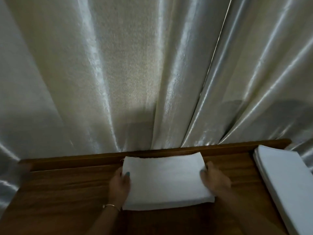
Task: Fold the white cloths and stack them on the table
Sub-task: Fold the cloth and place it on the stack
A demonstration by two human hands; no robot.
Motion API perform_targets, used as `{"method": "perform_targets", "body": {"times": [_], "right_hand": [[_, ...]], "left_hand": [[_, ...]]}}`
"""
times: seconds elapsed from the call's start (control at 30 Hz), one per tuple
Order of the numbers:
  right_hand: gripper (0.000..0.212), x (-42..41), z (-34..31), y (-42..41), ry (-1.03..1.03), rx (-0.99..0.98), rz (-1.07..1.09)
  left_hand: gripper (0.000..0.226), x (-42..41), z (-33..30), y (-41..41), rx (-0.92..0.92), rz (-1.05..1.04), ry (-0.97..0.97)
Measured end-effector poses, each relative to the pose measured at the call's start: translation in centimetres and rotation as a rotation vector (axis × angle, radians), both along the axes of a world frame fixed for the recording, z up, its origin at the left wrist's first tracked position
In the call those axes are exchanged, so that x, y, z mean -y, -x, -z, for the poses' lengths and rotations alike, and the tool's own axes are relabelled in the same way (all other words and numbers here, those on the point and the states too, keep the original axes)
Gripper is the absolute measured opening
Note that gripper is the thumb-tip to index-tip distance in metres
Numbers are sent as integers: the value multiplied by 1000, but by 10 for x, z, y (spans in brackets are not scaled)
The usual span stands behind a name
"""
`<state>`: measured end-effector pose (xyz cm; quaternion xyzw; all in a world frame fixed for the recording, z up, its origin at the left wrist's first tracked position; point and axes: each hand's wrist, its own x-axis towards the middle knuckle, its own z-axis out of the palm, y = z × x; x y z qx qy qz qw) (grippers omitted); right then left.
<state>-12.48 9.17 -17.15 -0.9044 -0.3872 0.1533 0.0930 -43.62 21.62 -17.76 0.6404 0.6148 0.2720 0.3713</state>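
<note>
Nearest the viewer, the left hand (121, 184), wearing a thin bangle (111, 205) at the wrist, is gripping the left edge of a folded white cloth (165, 180), its thumb lying on top. The right hand (214, 178) is holding the opposite edge; it is blurred, so its exact finger placement cannot be told. Between the hands, the cloth is lying flat on the wooden bench (67, 197) as a thick, soft rectangle with several layers showing along its near edge. Judged from this, the folding of this piece is finishing and the step in hand is squaring or lifting it. The next move probably calls for an even two-sided hold so that the layers are not sliding apart, then carrying it to the stack (286, 180). That stack of flat white cloths is sitting to the right of the right hand, well apart. Beyond both hands, a glossy pale curtain (135, 73) is hanging in deep vertical pleats.
</note>
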Motion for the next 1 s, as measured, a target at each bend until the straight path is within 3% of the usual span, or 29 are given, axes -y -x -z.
{"method": "perform_targets", "body": {"times": [0.1,0.17,0.27,0.33,0.4,0.47,0.57,0.8,0.9,1.0], "right_hand": [[43,-5,0,12,-115,293,-120],[45,-13,-4,30,-249,272,-350],[50,-23,7,52,-104,144,-690],[51,-20,22,47,19,103,-653],[53,-12,29,30,99,118,-488],[54,-3,28,9,182,112,-341],[56,0,26,-3,250,66,-311],[60,-4,33,4,84,-90,-325],[69,0,32,9,-159,-238,-216],[90,5,26,10,-303,-397,144]], "left_hand": [[47,5,-4,-20,-227,-94,-290],[46,13,-9,-42,-220,90,-402],[62,23,1,-66,-446,428,-226],[73,21,18,-62,-629,478,-70],[81,15,23,-48,-685,412,25],[85,8,22,-36,-653,321,110],[84,3,19,-31,-576,286,207],[76,-5,17,-24,-471,337,254],[106,-3,10,-22,-274,148,240],[123,-10,9,-15,-82,-95,374]]}}
